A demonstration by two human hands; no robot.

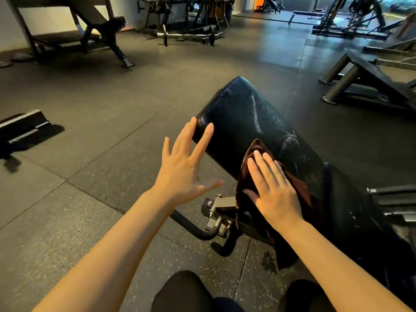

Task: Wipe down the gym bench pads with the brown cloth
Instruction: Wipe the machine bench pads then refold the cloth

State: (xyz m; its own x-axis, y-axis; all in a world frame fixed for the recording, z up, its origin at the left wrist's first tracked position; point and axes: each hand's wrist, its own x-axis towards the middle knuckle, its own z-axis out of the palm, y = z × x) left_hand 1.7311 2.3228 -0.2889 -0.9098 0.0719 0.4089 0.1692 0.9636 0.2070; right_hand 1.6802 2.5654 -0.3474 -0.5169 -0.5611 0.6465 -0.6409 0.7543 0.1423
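Brown cloth (249, 176) on bench pad (243, 113) under flat, straight-fingered right grip (273, 188); left grip (182, 167) spread, empty.

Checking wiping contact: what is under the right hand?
The brown cloth lies under the flat right hand, draped over the bench pad's edge. The pad surface beneath the cloth is covered, so its state is unseen.
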